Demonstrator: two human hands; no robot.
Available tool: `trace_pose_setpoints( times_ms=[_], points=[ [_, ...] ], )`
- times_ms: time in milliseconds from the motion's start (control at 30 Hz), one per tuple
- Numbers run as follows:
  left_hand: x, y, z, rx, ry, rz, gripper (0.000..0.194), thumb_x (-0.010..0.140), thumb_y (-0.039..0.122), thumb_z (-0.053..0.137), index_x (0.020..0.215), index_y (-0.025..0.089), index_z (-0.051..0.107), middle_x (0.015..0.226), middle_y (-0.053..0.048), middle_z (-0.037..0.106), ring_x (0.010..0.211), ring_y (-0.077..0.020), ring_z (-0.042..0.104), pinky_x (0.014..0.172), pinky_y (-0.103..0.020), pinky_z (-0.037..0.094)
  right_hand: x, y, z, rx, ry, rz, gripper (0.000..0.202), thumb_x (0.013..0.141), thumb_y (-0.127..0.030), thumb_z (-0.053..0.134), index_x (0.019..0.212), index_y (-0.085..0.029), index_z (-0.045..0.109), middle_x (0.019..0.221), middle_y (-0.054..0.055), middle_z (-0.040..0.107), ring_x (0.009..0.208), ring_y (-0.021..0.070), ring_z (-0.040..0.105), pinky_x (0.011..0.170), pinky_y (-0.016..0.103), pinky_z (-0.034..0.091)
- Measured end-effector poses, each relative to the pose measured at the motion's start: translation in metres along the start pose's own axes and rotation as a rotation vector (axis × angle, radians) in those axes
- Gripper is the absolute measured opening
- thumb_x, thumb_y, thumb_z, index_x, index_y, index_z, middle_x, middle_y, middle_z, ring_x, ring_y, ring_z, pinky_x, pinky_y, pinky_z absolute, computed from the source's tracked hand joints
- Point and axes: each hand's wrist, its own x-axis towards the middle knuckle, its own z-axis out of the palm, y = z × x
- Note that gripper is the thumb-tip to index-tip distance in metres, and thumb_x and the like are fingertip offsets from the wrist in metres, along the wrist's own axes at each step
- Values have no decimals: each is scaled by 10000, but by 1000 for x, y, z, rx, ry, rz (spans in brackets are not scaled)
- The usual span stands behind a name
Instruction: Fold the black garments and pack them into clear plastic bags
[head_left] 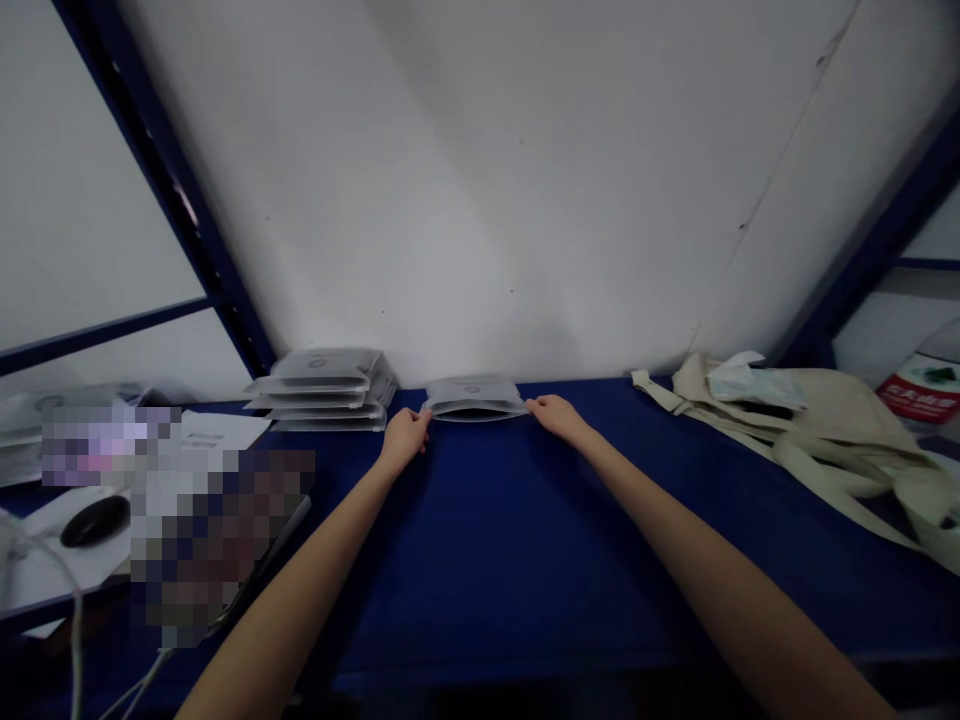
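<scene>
A frosted plastic zip bag (474, 390) with a small round mark lies against the wall at the back of the blue table. My left hand (406, 438) pinches its near left corner. At the opposite corner, the fingers of my right hand (556, 416) are closed on the bag's edge. The bag's near side gapes a little, with a dark slot between its layers. What is inside cannot be made out. Just left of my left hand stands a stack of similar zip bags (322, 385).
The blue table (480, 560) meets a white wall (525, 200). Left are papers (217, 432), a black computer mouse (95, 521), a blurred-out device and white cables (77, 640). Right lie a cream cloth bag (832, 400), a tissue pack (754, 385) and a red-labelled bottle (922, 385).
</scene>
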Motion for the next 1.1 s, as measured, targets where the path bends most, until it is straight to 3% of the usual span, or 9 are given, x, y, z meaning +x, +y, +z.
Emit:
trace_pose_setpoints(
  times_ms=[167, 367, 533, 733, 833, 933, 1000, 1100],
  points=[
    [-11, -3, 0, 602, 116, 279, 241, 837, 405, 503, 798, 171, 547, 782, -88, 646, 795, -218, 619, 645, -263, 409, -11, -13, 3, -46, -8, -78, 250, 898, -271, 385, 912, -145, 600, 859, 93, 665, 776, 169, 595, 637, 226, 377],
    [-26, 1, 6, 882, 161, 472, 197, 882, 268, 410, 937, 172, 573, 944, -101, 614, 795, -210, 613, 677, -288, 441, -30, -30, 5, -122, -94, -137, 190, 822, -263, 502, 748, -156, 641, 756, 88, 671, 684, 180, 598, 589, 250, 380],
    [-31, 1, 6, 926, 256, 712, 224, 847, 180, 426, 1015, 158, 572, 1051, -128, 518, 962, -242, 534, 757, -318, 453, -53, -47, 1, -176, -126, -166, 246, 814, -275, 506, 639, -164, 640, 640, 79, 649, 611, 171, 580, 582, 270, 381],
    [-27, 0, 6, 901, 234, 824, 396, 823, 149, 433, 1217, 144, 467, 1146, -149, 507, 1084, -278, 466, 871, -397, 413, -75, -66, 5, -270, -216, -353, 305, 838, -307, 494, 611, -166, 640, 654, 79, 654, 589, 166, 578, 581, 278, 395],
    [-23, -4, 7, 879, 188, 871, 432, 826, 148, 424, 1257, 117, 426, 1215, -151, 506, 1129, -269, 454, 919, -395, 386, -78, -70, 14, -218, -183, -577, 263, 854, -273, 468, 746, -165, 682, 804, 88, 680, 714, 184, 615, 655, 278, 439],
    [-20, -7, 8, 837, 138, 920, 434, 831, 144, 416, 1262, 97, 418, 1239, -150, 511, 1138, -253, 465, 951, -378, 365, -74, -68, 29, -198, -46, -778, 266, 869, -228, 447, 975, -138, 674, 1166, 133, 595, 1018, 221, 576, 862, 321, 441],
    [-21, -6, 8, 803, 124, 933, 425, 842, 146, 399, 1264, 103, 416, 1224, -146, 525, 1129, -237, 478, 956, -368, 364, -68, -64, 39, -230, 42, -830, 292, 865, -212, 457, 1062, -109, 646, 1351, 159, 443, 1206, 248, 451, 984, 368, 377],
    [-25, -2, 7, 802, 143, 911, 362, 849, 148, 385, 1198, 139, 481, 1155, -121, 558, 1085, -226, 495, 923, -367, 388, -55, -56, 48, -300, 102, -833, 294, 857, -218, 492, 1038, -56, 658, 1411, 196, 352, 1306, 286, 319, 1066, 406, 281]
  ],
)
